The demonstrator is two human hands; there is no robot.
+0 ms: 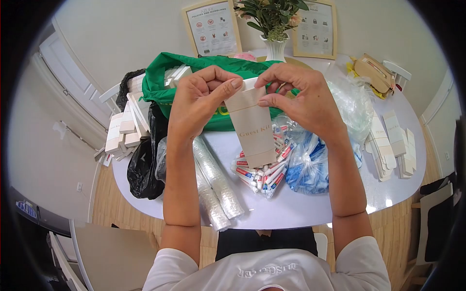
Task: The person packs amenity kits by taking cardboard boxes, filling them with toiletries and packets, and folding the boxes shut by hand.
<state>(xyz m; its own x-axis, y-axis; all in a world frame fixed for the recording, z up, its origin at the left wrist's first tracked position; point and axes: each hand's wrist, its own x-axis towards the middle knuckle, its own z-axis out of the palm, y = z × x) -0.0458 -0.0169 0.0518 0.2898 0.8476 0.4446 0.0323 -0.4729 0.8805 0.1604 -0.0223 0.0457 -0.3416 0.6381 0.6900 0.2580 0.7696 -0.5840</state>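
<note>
A slim cream "Guest Kit" box (253, 131) hangs upright, slightly tilted, in front of me above the table. My left hand (206, 97) pinches its upper left edge between thumb and fingers. On the other side, my right hand (303, 99) is closed on the upper right edge near the top flap. Below the box lies a clear bag of small toothpaste tubes (262, 180), partly hidden by it. Beside that sits a clear bag of blue items (308, 167). Two rolls of clear wrapped plastic (213, 186) lie near my left forearm.
A green bag (160, 80) with cream boxes stands behind my hands. More boxes (127, 126) are stacked at left by a black plastic bag (145, 169); others (388, 143) lie at right. A vase (275, 48) and framed signs (212, 29) stand at the back.
</note>
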